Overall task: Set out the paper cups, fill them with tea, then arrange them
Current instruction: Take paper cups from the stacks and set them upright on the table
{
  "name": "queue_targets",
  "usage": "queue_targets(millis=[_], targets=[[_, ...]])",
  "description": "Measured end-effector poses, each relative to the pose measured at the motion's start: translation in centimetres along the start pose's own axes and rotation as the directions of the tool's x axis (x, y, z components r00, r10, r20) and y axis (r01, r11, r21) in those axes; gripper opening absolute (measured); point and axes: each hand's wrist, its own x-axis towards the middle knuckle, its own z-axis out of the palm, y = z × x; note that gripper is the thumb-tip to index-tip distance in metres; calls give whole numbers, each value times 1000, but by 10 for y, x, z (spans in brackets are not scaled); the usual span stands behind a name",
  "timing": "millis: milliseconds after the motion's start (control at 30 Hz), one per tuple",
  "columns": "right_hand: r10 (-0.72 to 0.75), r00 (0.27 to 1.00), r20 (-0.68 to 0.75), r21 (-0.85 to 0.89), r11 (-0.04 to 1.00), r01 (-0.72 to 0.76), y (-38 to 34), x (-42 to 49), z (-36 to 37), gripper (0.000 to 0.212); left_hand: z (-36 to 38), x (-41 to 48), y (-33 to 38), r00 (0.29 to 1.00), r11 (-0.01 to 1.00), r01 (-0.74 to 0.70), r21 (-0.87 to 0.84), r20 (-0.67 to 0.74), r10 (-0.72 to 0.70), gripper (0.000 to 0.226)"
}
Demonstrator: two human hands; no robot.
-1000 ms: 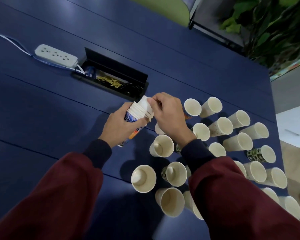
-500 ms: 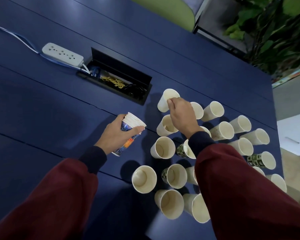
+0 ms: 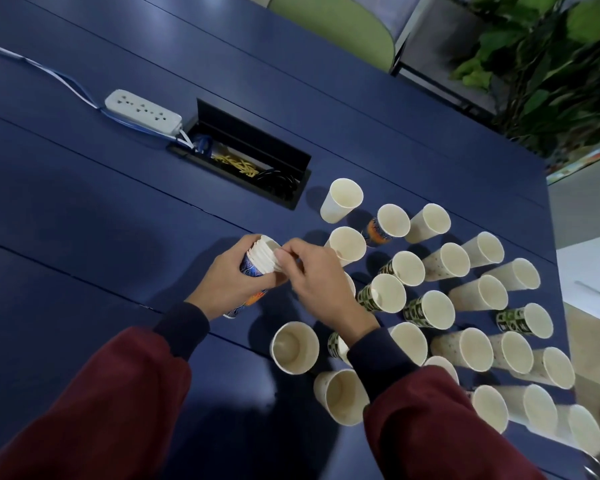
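- Stack of cups (image 3: 262, 259) gripped in left hand (image 3: 229, 282), fingers curled round it
- Right hand (image 3: 321, 289) at stack rim, fingertips (image 3: 284, 252) pinched on the top edge

Cups (image 3: 430, 308) — right of stack (image 3: 263, 258) (on table (image 3: 84, 220))

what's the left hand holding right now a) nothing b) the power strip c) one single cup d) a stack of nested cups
d: the left hand grips a stack of nested cups, with several rims layered at its top, while the right hand pinches at the topmost rim.
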Motion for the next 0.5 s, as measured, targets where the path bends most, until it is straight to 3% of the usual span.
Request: queue_targets(millis=[200,367,500], targets=[[57,996,65,84,994,-63,-13,-3,-10,26,-7,-18,-11,1000,999,22,-46,9,-22,41],[16,975,223,29,999,-23,-16,-4,-4,22,-9,-22,-11,1000,998,19,-58,3,-19,41],[-15,990,144,35,999,10,-14,-7,4,28,-5,-20,-7,1000,996,9,-89,-1,-9,33]])
